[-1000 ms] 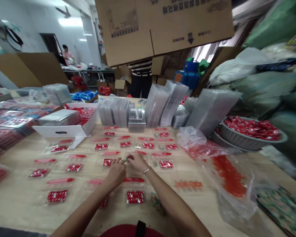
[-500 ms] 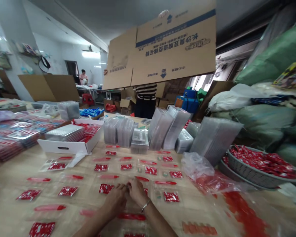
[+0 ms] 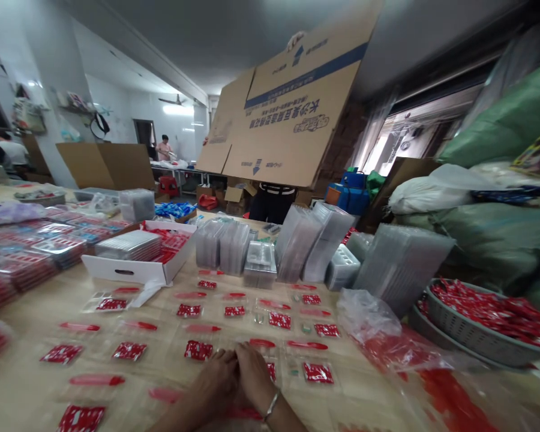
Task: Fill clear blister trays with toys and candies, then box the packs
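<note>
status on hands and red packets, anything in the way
Left hand, right hand close together, grip hidden. Red packets laid out in rows. One packet partly hidden behind right hand.

Large cardboard sheet (image 3: 292, 120) (blue arrows (image 3: 257, 165) printed on it), red stool (image 3: 168, 186), ceiling fan (image 3: 177, 101), green sack (image 3: 499, 133)

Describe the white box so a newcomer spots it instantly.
On the wooden table, beyond the left hand, stands a row of clear plastic stacks. Beside its left end sits the white box; its opaque walls and dark handle slot set it apart from the clear stacks.
</note>
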A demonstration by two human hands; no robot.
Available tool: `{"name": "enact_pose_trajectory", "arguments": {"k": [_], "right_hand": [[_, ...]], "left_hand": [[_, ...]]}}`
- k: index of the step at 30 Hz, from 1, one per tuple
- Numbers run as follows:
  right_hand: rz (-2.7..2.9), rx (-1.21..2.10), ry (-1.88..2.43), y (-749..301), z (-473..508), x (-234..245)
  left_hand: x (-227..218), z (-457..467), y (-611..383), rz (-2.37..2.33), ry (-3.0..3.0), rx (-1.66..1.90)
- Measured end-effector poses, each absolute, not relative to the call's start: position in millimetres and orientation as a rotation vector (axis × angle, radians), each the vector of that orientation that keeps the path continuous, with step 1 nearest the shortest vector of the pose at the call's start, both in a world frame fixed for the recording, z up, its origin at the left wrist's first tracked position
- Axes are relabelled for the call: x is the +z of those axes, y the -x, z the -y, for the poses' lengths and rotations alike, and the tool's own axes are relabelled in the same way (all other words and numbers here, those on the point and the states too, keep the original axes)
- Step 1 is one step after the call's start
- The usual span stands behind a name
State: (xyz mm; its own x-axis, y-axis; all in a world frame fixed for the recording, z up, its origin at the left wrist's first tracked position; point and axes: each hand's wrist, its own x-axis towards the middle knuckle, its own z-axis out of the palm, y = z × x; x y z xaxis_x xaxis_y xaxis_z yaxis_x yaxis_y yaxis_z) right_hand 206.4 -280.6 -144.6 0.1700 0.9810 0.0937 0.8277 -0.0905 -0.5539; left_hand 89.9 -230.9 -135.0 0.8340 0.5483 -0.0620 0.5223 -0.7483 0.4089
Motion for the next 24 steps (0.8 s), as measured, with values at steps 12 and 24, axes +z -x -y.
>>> {"name": "enact_pose_trajectory", "arguments": {"k": [12, 24], "right_hand": [[1.361, 0.405, 1.689, -304, 263, -128], [1.279, 0.416, 1.582, -351, 102, -51]], "left_hand": [[-118, 104, -66, -1.066, -1.843, 0.729], [-16, -95, -128, -1.347, -1.590, 1.170]]}}
